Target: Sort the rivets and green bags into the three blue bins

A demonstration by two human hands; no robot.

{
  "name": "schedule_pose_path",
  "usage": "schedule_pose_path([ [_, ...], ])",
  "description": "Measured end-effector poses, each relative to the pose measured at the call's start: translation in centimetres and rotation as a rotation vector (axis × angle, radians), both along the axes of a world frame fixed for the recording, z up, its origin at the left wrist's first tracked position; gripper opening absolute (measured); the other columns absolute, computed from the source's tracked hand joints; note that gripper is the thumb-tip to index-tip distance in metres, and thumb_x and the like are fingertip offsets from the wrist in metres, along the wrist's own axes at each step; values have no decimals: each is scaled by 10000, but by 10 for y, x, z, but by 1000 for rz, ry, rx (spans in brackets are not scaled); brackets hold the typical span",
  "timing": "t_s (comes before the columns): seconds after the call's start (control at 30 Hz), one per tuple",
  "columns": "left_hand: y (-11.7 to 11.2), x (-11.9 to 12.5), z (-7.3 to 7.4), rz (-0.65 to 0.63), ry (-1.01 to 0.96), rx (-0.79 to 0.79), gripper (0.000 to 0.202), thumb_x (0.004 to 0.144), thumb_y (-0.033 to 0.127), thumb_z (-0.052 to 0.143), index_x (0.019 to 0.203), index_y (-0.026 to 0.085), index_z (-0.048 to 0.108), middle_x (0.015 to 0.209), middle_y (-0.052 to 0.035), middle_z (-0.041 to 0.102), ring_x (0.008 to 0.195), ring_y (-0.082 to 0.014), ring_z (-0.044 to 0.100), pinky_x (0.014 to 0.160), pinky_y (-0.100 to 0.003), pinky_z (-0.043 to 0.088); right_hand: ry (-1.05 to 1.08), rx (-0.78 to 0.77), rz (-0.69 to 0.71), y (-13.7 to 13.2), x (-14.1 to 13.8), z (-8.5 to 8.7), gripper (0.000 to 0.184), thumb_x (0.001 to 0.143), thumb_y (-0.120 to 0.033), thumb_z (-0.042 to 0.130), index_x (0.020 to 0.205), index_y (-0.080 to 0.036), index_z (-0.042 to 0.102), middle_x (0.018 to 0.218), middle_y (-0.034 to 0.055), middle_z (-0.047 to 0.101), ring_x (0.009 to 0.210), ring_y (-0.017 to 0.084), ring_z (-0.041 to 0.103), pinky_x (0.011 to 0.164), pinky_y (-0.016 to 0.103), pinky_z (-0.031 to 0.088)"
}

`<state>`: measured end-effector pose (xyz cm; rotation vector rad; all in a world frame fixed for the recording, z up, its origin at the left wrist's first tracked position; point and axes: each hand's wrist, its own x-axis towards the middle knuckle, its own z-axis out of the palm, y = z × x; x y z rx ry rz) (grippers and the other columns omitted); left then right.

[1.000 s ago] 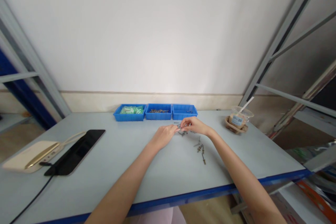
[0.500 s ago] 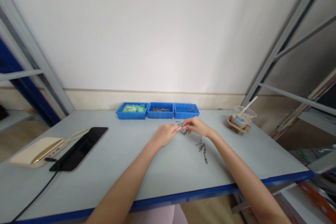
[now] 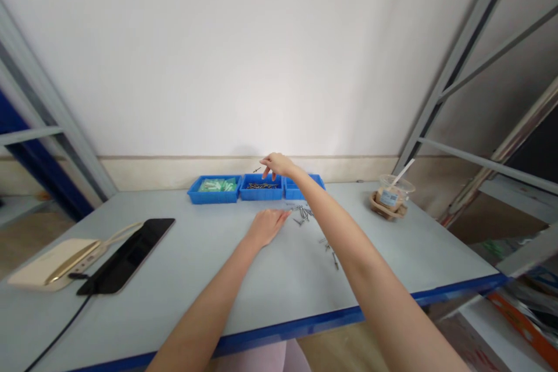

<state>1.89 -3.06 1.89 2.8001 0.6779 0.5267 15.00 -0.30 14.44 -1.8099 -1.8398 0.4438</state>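
My right hand [image 3: 276, 165] is raised above the middle blue bin [image 3: 261, 187], its fingers apart and pointing down. A tiny dark screw [image 3: 257, 170] shows just past its fingertips, apparently in the air. That bin holds a pile of dark screws. My left hand [image 3: 265, 226] rests low on the pale grey table [image 3: 296, 285], fingertips close to a loose cluster of metal screws [image 3: 301, 213]. More screws [image 3: 329, 249] lie scattered to the right, partly behind my right forearm. Nothing shows in my left hand.
A blue bin of green packets [image 3: 213, 185] and a third blue bin [image 3: 294, 190] flank the middle one. A black tablet [image 3: 126, 256], a cream case [image 3: 54, 261] and a cable lie at left. A plastic tub with a spoon [image 3: 390, 195] stands at right.
My right hand has left the screws near my left hand and moved forward and up over the middle bin. The two hands, close together before, are now apart.
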Motion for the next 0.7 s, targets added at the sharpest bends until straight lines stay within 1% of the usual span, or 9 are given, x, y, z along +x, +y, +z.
schedule_pose_path([
  [0.07, 2, -2, -1, 17, -6, -24, 474, 959, 354, 259, 745, 179, 643, 705, -33, 667, 690, -172, 620, 641, -237, 392, 21, 12, 44, -1, 0, -3, 259, 902, -230, 423, 958, -95, 637, 766, 71, 718, 464, 71, 556, 554, 183, 450],
  [0.17, 4, -3, -1, 35, -12, -52, 484, 960, 351, 253, 735, 175, 644, 676, -28, 658, 670, -163, 615, 649, -234, 391, 39, -94, 162, -33, 19, -20, 291, 853, -96, 386, 981, -126, 645, 760, 42, 710, 519, 85, 583, 559, 190, 453],
  [0.2, 4, -3, -1, 36, -12, -53, 489, 959, 358, 252, 731, 174, 644, 684, -32, 660, 687, -169, 619, 658, -238, 392, 11, -133, 195, -51, 28, -28, 302, 828, -73, 392, 965, -135, 653, 758, 36, 706, 536, 93, 590, 581, 203, 459],
  [0.27, 2, -3, 1, 31, -10, -48, 493, 957, 365, 253, 727, 172, 644, 718, -42, 669, 733, -186, 626, 675, -247, 396, -58, -185, 221, -95, 49, -42, 244, 755, -74, 500, 908, -159, 671, 778, 21, 696, 609, 119, 608, 639, 231, 464],
  [0.37, -3, -2, 4, 13, 10, -32, 474, 957, 347, 261, 739, 173, 644, 759, -52, 678, 753, -194, 629, 683, -251, 403, -74, -239, 208, -164, 76, -61, 187, 671, -151, 662, 855, -182, 673, 878, 32, 662, 790, 170, 600, 723, 270, 459],
  [0.47, -7, -1, 5, -8, 39, -13, 461, 956, 338, 270, 748, 174, 647, 759, -55, 679, 719, -188, 628, 672, -245, 408, -108, -59, 63, -213, 89, -78, 147, 702, -252, 678, 843, -211, 661, 978, 44, 591, 947, 198, 539, 859, 333, 408],
  [0.57, -8, -1, 4, -18, 47, 7, 460, 957, 346, 266, 759, 174, 644, 754, -56, 677, 711, -189, 628, 665, -244, 411, -85, -14, 37, -232, 88, -96, 163, 727, -316, 670, 867, -233, 666, 994, 43, 562, 993, 203, 507, 895, 345, 380],
  [0.63, -7, -1, 3, -22, 44, 18, 451, 959, 347, 263, 776, 175, 637, 765, -56, 677, 728, -193, 631, 670, -246, 414, -65, -21, 42, -232, 83, -108, 131, 729, -310, 670, 836, -235, 676, 983, 39, 566, 980, 198, 514, 886, 335, 380],
  [0.7, -6, -1, 3, -21, 37, 32, 425, 959, 349, 269, 807, 180, 627, 782, -54, 678, 752, -198, 635, 673, -247, 418, -26, -47, 43, -229, 80, -118, 78, 734, -285, 662, 771, -218, 678, 904, 34, 588, 906, 186, 542, 836, 315, 400],
])
